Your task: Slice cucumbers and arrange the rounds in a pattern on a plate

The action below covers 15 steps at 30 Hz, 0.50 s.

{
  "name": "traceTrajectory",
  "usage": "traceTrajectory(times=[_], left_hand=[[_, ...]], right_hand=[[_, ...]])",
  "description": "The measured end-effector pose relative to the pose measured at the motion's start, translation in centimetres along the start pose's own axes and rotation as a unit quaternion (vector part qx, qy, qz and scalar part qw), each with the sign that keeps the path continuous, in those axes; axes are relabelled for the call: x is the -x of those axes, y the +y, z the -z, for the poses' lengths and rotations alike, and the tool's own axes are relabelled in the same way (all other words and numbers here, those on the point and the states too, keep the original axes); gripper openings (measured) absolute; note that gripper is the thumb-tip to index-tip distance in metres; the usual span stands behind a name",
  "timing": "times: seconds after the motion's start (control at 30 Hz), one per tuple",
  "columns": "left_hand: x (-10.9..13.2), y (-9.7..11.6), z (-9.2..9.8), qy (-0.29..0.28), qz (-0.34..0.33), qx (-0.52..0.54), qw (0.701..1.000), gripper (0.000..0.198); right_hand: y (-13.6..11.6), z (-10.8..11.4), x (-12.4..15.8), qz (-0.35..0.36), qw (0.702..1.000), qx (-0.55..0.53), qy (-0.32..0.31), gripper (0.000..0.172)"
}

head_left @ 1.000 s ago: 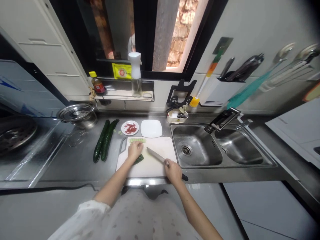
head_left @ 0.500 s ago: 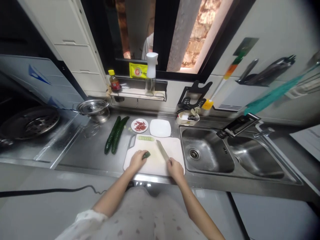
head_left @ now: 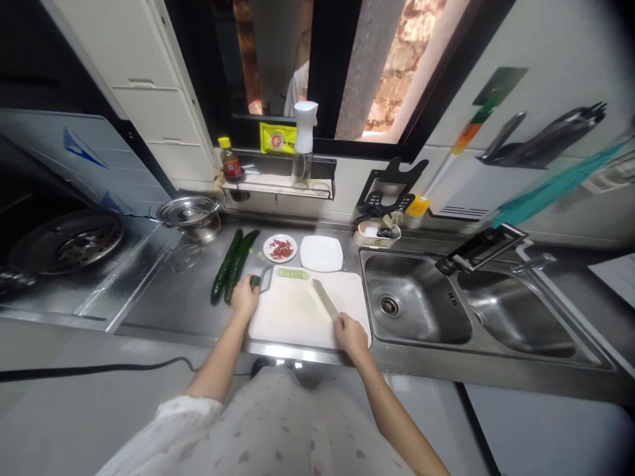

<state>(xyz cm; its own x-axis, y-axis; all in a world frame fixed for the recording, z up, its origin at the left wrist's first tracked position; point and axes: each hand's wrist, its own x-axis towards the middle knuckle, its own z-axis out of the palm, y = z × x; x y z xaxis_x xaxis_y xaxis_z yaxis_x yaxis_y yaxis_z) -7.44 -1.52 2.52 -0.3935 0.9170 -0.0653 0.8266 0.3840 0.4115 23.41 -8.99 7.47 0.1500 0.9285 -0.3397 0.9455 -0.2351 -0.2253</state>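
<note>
My left hand (head_left: 245, 297) is closed around a short dark green cucumber piece (head_left: 254, 281), beside the handle of the white cutting board (head_left: 288, 317). Two long whole cucumbers (head_left: 233, 264) lie on the steel counter just left of that hand. At the board's right side, my right hand (head_left: 352, 335) grips a knife (head_left: 326, 299), its blade pointing up and left over the board. A row of thin cucumber slices (head_left: 292, 273) rests along the board's far edge. Behind the board are a round plate of chopped red pieces (head_left: 280, 248) and a bare white plate (head_left: 321, 254).
A double sink (head_left: 417, 324) with a black faucet (head_left: 466, 254) is on the right. Left stand a steel pot (head_left: 191, 215) and a dark pan (head_left: 69, 241). A wall shelf (head_left: 278, 188) holds a sauce bottle (head_left: 231, 161) and a spray bottle (head_left: 303, 142).
My left hand has moved left with the cucumber piece, from the middle of the board to its left edge near the whole cucumbers. My right hand still holds the knife in about the same place.
</note>
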Motion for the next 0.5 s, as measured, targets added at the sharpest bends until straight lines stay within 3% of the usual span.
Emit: traceTrajectory(times=[0.5], left_hand=[[-0.49,0.0,-0.58,-0.028,0.01,-0.075,0.997,0.047]], right_hand=[[0.01,0.41,-0.08,-0.016,1.0,0.009,-0.023,0.034]])
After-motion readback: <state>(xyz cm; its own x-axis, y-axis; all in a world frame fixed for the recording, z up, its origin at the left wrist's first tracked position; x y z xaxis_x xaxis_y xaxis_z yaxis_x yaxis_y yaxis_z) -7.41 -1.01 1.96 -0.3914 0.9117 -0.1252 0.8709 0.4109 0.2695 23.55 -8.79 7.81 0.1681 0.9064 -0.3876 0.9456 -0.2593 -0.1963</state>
